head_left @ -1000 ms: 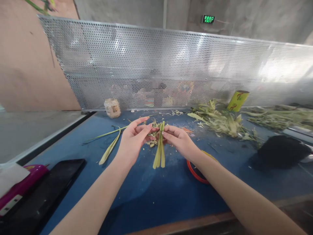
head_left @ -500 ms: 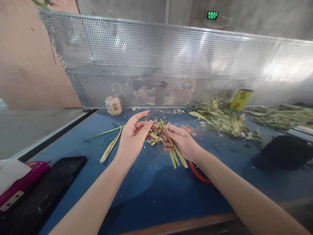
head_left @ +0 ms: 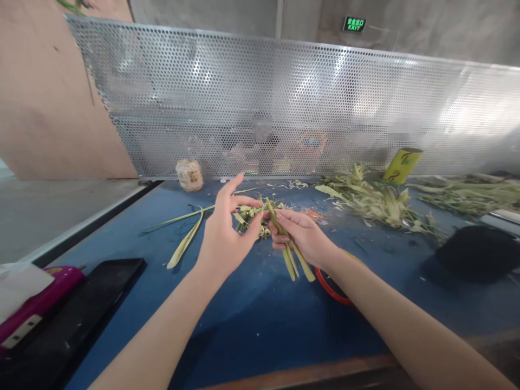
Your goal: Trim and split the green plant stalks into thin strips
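My right hand (head_left: 298,230) is closed around several folded pale green strips that look like corn husk (head_left: 299,261). Their upper ends stick up past the fingertips and the loose ends hang below the hand. My left hand (head_left: 229,227) is just left of the strips, its index finger raised and its thumb and fingers apart. The left thumb tip comes close to the top of the strips; whether it touches them I cannot tell. Behind both hands lies a small heap of husk scraps (head_left: 264,230). One long husk strip (head_left: 184,245) rests on the blue table (head_left: 227,330) to the left.
A perforated metal screen (head_left: 227,92) stands along the back. Husk piles (head_left: 365,197) and a yellow-green can (head_left: 402,165) are at the right. A red-rimmed bowl (head_left: 331,290) sits under my right forearm. A twine roll (head_left: 189,176), black phone (head_left: 109,276) and dark object (head_left: 475,252) lie around.
The left thumb and fingers have spread wider apart, and the left hand has turned slightly upright. The right hand keeps its hold on the strips, nearly unmoved.
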`<state>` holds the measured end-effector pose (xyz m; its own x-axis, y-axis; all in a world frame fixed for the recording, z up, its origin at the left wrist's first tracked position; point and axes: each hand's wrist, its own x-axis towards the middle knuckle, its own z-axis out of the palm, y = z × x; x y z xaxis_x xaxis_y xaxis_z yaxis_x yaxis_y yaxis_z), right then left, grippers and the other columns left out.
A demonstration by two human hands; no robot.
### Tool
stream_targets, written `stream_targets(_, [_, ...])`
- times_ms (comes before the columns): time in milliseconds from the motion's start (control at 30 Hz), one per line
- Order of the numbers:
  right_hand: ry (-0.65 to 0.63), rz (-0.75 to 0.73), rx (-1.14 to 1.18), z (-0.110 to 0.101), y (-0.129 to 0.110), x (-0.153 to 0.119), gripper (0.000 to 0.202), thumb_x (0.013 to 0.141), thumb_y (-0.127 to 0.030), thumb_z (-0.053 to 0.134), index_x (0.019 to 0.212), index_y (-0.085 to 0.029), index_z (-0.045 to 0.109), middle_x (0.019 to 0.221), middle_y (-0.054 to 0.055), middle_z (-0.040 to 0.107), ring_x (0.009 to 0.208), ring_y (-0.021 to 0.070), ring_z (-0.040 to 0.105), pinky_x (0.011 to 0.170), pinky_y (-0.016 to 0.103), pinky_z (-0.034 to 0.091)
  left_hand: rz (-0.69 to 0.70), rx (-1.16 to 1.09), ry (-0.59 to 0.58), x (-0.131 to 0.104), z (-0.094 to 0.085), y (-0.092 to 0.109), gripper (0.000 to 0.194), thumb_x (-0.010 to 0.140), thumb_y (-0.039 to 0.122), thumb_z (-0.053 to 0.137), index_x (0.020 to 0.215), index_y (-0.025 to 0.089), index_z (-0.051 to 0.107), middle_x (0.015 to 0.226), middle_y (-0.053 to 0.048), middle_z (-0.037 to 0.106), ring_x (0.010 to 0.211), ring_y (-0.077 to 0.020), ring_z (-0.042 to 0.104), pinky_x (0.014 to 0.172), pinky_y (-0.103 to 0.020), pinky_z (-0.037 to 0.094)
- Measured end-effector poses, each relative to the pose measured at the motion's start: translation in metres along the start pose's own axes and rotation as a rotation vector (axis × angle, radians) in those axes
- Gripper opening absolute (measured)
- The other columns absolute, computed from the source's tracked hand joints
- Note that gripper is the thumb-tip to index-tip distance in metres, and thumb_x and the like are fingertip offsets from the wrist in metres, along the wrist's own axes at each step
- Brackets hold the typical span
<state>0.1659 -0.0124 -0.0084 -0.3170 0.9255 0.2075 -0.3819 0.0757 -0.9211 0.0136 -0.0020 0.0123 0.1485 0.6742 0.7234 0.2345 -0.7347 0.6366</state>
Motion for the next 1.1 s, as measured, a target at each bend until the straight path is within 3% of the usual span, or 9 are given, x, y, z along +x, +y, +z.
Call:
stream_targets(167, [0.053,-0.084,-0.162,0.000,0.001,0.000,0.016,0.081,-0.028,0.053,0.072,-0.015,0.055,0.063,-0.003,0.051,0.045,0.0030,0.038,0.046,0.021,0.031,0.081,0.202,-0.139,-0.004,0.002,-0.003,0.065,0.074,0.017,0.056,0.133,0.024,0.030,0.089,-0.001,0.067,0.093,-0.0193,0.058,0.092,-0.036,0.036])
stream_targets(400, [0.158,-0.132,-0.455,0.000,0.003,-0.002,0.022,0.080,-0.029,0.050,0.095,-0.017,0.062,0.064,-0.003,0.052,0.046,0.0043,0.038,0.045,0.022,0.033,-0.060,0.038,-0.054,-0.004,0.002,-0.003,0.071,0.070,0.014,0.059,0.134,0.026,0.032,0.078,0.000,0.066,0.076,-0.0171,0.058,0.077,-0.029,0.041])
stream_targets(567, [0.276,-0.207,-0.642,-0.005,0.006,-0.002,0.039,0.080,-0.025,0.050,0.117,-0.018,0.052,0.068,-0.001,0.055,0.050,0.0067,0.041,0.049,0.023,0.036,-0.061,-0.006,0.025,-0.004,0.001,0.000,0.069,0.065,0.009,0.061,0.129,0.023,0.040,0.078,0.000,0.063,0.073,-0.0160,0.055,0.076,-0.028,0.041])
stream_targets(767, [0.306,-0.355,-0.918,-0.006,0.009,-0.004,0.037,0.082,-0.022,0.047,0.119,-0.022,0.047,0.072,0.000,0.057,0.062,0.0110,0.053,0.061,0.027,0.044,-0.099,-0.128,-0.015,-0.005,0.007,0.007,0.072,0.061,0.007,0.065,0.127,0.023,0.043,0.077,-0.001,0.065,0.083,-0.0193,0.058,0.087,-0.031,0.037])
stream_targets(1100, [0.288,-0.351,-1.187,-0.001,0.007,-0.007,0.040,0.083,-0.019,0.045,0.122,-0.023,0.043,0.083,0.004,0.062,0.078,0.0171,0.059,0.071,0.032,0.045,-0.219,-0.196,-0.034,-0.005,0.009,-0.001,0.092,0.059,0.004,0.064,0.138,0.025,0.022,0.066,0.003,0.064,0.062,-0.0139,0.055,0.065,-0.023,0.042])
